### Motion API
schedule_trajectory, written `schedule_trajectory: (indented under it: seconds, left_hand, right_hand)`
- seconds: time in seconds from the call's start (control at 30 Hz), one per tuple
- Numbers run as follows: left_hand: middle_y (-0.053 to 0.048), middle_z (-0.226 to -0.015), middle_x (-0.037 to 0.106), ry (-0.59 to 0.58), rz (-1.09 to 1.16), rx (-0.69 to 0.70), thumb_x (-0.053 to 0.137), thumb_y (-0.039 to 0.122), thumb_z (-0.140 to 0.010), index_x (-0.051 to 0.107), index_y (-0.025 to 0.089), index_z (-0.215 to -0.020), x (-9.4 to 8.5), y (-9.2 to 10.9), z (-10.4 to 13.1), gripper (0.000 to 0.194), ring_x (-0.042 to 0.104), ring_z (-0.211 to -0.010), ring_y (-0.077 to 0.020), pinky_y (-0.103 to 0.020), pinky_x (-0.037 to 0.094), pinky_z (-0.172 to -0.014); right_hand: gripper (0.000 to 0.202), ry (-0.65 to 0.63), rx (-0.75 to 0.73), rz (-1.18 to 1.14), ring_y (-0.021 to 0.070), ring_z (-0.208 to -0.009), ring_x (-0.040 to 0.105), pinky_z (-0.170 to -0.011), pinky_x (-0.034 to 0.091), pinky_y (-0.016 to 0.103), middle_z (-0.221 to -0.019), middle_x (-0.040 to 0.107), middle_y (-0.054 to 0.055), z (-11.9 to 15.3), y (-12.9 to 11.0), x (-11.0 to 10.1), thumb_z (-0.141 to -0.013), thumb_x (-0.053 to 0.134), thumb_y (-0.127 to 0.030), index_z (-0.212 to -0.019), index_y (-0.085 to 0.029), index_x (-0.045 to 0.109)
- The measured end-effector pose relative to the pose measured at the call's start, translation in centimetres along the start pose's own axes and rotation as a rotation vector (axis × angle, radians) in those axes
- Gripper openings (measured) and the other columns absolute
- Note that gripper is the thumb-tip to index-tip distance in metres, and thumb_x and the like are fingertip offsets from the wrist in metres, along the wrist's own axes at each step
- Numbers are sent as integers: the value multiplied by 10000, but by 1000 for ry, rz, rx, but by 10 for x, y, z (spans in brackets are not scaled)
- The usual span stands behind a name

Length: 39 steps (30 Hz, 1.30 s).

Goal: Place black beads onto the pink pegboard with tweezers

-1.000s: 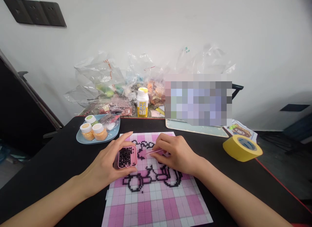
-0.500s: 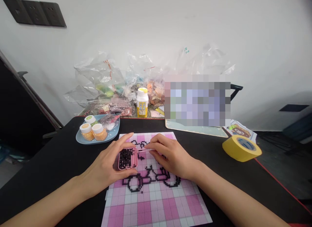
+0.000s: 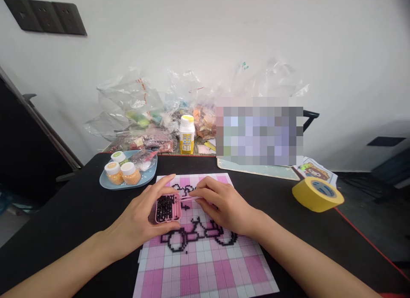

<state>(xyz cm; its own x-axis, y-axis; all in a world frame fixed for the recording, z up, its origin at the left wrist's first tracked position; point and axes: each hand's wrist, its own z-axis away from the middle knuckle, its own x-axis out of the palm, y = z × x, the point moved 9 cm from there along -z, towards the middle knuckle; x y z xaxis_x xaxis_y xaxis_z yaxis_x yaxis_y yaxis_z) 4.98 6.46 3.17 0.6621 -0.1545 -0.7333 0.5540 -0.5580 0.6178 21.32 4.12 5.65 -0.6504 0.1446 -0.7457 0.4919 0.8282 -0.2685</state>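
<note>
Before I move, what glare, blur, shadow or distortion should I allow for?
Head view: glare streaks the bags; a pixelated block hides what lies above the pale board; shadow dims the wall low right; the tip of the pink tool blurs near the box; wide-angle stretch at the outer edges.

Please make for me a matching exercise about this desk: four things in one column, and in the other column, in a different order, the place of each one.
Things:
1. pink box
2. thin pink tool
3. three small jars
4. yellow tape roll

Places:
A. to the right of the checked sheet
B. on the blue tray
C. in the left hand
D. in the fingers of the right hand

Right pairs: 1-C, 2-D, 3-B, 4-A
</note>
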Motion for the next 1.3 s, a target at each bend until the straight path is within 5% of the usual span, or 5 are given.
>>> schedule_trajectory:
  seconds: [0.53, 1.3]
  left_hand:
    - [-6, -1274, 705, 23, -22, -8, 716, 620, -850, 270, 459, -1536, -3, -2, 0, 834, 659, -1200, -301, -483, 480, -1061]
    - [48, -1255, 697, 45, -9, -21, 710, 638, -849, 253, 501, -1516, -5, -3, 1, 820, 650, -1199, -251, -418, 465, -1073]
  right_hand:
    - [222, 49, 30, 14, 159, -796, 634, -649, 546, 276, -952, 654, 87, -2, 3, -13, -1029, 451, -193, -1074, -141, 662]
    - [267, 5, 105, 172, 112, -596, 574, -517, 346, 227, -757, 646, 10, 3, 17, -16, -923, 672, -380, -766, -166, 636]
